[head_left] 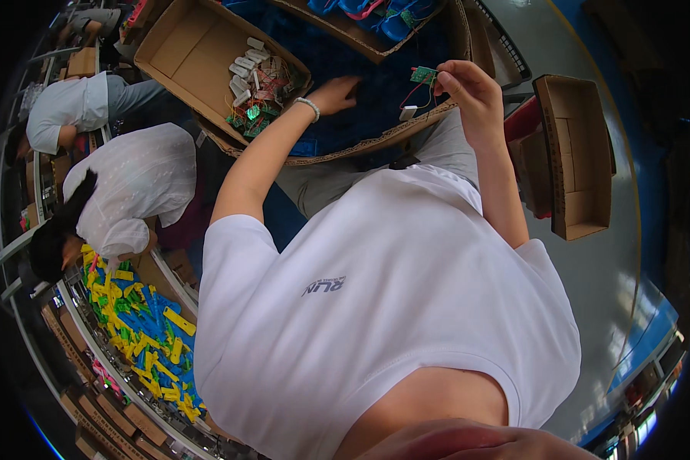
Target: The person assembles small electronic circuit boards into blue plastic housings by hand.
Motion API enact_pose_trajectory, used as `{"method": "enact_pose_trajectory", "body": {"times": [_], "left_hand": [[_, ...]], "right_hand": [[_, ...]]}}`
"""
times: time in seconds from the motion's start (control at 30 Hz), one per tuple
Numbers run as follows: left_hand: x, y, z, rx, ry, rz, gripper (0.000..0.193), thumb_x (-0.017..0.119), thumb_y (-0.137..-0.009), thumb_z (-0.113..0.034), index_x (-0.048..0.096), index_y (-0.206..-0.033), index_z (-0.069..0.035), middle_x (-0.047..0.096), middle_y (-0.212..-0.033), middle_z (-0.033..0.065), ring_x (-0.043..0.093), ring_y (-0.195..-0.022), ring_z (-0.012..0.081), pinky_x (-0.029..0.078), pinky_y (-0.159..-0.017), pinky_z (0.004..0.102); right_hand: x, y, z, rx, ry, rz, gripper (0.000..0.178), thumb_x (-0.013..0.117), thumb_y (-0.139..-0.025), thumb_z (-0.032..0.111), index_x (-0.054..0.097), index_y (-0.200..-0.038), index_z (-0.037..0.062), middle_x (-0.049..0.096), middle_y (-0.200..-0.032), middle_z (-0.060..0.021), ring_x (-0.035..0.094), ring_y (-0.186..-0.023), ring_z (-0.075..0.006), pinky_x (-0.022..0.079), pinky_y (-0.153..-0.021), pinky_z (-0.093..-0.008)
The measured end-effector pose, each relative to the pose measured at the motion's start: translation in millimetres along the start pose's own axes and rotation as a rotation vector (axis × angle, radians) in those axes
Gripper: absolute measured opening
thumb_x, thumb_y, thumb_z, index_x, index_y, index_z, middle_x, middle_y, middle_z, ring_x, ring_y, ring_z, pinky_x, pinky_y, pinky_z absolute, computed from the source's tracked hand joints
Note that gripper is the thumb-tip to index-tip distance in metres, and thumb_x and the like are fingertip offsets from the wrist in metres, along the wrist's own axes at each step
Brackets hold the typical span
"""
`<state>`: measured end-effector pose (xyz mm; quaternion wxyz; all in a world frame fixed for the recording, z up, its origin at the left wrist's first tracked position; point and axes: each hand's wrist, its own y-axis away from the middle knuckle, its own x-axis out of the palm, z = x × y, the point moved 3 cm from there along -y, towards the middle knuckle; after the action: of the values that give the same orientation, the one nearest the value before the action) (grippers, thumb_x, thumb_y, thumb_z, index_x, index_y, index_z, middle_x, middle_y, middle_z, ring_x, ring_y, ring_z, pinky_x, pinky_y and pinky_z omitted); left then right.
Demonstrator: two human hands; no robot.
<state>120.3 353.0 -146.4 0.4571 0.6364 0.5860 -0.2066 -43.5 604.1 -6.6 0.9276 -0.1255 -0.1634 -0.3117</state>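
Note:
My right hand (474, 96) is raised over the edge of a large cardboard box (383, 146), pinching a small green circuit board (422, 74) between thumb and fingertips. Thin red and dark wires hang from the board, and a white block-shaped part (408, 113) dangles at the end of them. Deep blue material, too dark to make out, lies inside the large box. Over it reaches my left hand (336, 96), fingers slightly bent and apart, with nothing visible in them. Beside the left wrist, a shallow cardboard tray (184, 46) holds several white parts, wires and green boards, one lit green.
Another carton (345, 34) with blue items stands at the far side. An upright cardboard box (579, 161) is at my right. To the left, a person in a white top (134, 176) bends over a heap of yellow, blue and green plastic pieces (149, 337); another person (69, 111) works beyond.

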Motion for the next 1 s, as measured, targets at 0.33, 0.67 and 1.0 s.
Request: {"method": "enact_pose_trajectory", "body": {"times": [0.33, 0.67, 1.0], "left_hand": [[53.3, -4.2, 19.7, 0.069, -0.349, 0.426, 0.072, 0.075, -0.078, -0.014, 0.045, -0.142, -0.004, 0.061, -0.119, 0.0261, 0.059, -0.113, 0.0408, 0.048, -0.098, 0.0441], [-55.9, 30.9, -28.0, -0.007, 0.342, -0.288, 0.058, 0.079, -0.08, -0.017, 0.054, -0.129, 0.0, 0.07, -0.103, 0.0201, 0.069, -0.097, 0.0308, 0.054, -0.086, 0.0388], [-138.5, 51.3, -97.6, 0.103, 0.974, -1.045, 0.042, 0.078, -0.086, -0.016, 0.05, -0.116, -0.004, 0.058, -0.104, 0.0051, 0.061, -0.09, 0.0113, 0.054, -0.077, 0.0264]], "right_hand": [[4.7, 13.1, -0.9, 0.05, 0.038, 0.024, 0.014, 0.066, -0.094, 0.009, 0.066, -0.103, -0.0018, 0.068, -0.09, -0.0051, 0.064, -0.082, -0.0108, 0.052, -0.078, -0.0241], [-5.2, 1.6, -12.1, 0.116, 0.12, 0.072, 0.015, 0.066, -0.095, 0.01, 0.065, -0.103, -0.0026, 0.067, -0.09, -0.0042, 0.063, -0.085, -0.0108, 0.051, -0.081, -0.0242], [58.5, -12.3, 5.2, -0.003, 0.452, 0.322, 0.008, 0.062, -0.094, 0.006, 0.063, -0.098, -0.0008, 0.06, -0.125, -0.0115, 0.062, -0.099, -0.0173, 0.052, -0.087, -0.0296]]}}
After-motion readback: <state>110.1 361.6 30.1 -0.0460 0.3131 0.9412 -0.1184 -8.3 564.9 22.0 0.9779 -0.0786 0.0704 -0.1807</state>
